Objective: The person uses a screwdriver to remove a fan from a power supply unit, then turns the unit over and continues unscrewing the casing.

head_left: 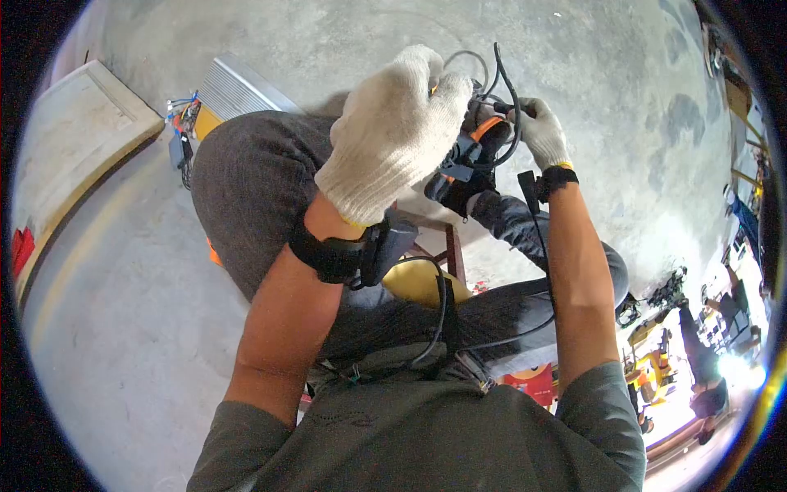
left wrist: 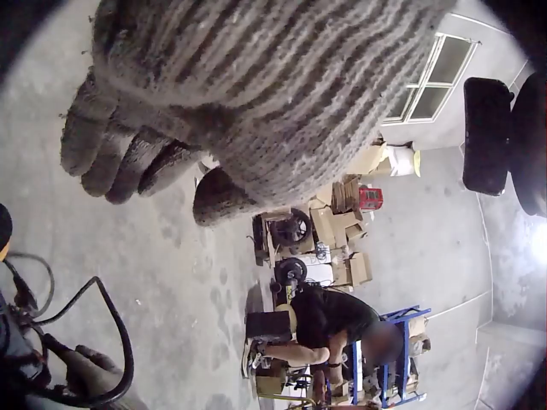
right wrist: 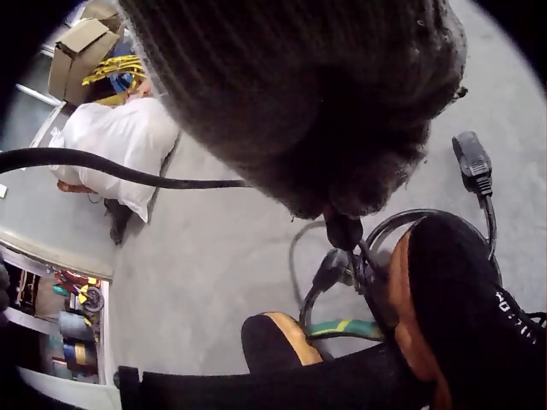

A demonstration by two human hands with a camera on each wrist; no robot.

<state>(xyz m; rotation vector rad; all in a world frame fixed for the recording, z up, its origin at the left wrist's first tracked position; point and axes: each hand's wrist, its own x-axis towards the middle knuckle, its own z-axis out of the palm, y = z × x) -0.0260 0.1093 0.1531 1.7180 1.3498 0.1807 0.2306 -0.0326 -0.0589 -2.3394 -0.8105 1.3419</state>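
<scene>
Both hands wear knitted gloves. The left hand is raised over the knee, its fingers bent loosely and the thumb apart. In the left wrist view, nothing shows between that hand's fingers and its thumb. Farther right, the right hand pinches the black end of a cable above the feet. A thick black cable loops beside that hand. Below the fingertips, more cable lies tangled around the shoes, with a black plug on the floor and a green-and-yellow striped piece between the shoes.
A finned metal box with loose wires lies beyond the left knee. A pale board stands at far left. Black-and-orange shoes are close below the right hand. Another person sits near cardboard boxes.
</scene>
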